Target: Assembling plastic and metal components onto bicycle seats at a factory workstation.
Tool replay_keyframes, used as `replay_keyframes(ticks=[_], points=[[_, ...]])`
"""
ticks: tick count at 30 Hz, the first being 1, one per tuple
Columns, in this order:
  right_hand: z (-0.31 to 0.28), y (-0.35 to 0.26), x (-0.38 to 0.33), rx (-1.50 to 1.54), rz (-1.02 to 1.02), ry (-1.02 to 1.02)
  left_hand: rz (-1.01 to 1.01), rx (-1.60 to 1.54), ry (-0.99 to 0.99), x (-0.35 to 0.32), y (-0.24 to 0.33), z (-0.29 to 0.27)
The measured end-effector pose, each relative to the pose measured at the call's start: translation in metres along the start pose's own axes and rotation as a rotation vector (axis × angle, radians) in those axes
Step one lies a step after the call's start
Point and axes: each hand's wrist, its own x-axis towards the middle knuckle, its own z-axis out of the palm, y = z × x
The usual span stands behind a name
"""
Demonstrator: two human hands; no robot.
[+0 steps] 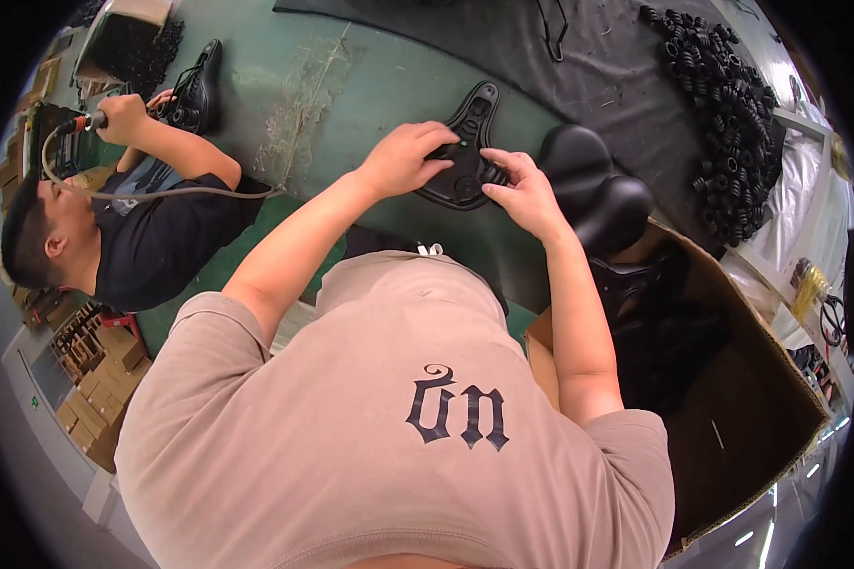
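In front of me on the green table lies a black bicycle saddle (462, 180), underside up, its narrow nose pointing away. My left hand (403, 159) grips its left side, thumb and fingers curled over the edge. On the right side, my right hand (529, 194) has thumb and forefinger around a black ribbed spring (492, 174) at the saddle's wide end. What lies under the left fingertips is partly hidden. Just right of my right hand sit glossy black saddles (579, 161), cushion side up.
A large heap of black springs (731, 123) covers the far right on a black sheet (617, 85). An open cardboard box (759, 446) with black items stands at my right. A co-worker (152, 218) on the left holds a hosed tool (90, 121) near another saddle (199, 90).
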Motion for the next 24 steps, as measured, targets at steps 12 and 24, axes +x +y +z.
replay_keyframes(ticks=[12, 24], points=[[0.043, 0.01, -0.002, -0.93, -0.678, 0.184, 0.346, 0.421, -0.155, -0.029, -0.03, -0.015], [0.013, 0.01, 0.011, -1.025, -0.801, -0.078, -0.214, 0.178, 0.477, 0.134, -0.069, -0.022]])
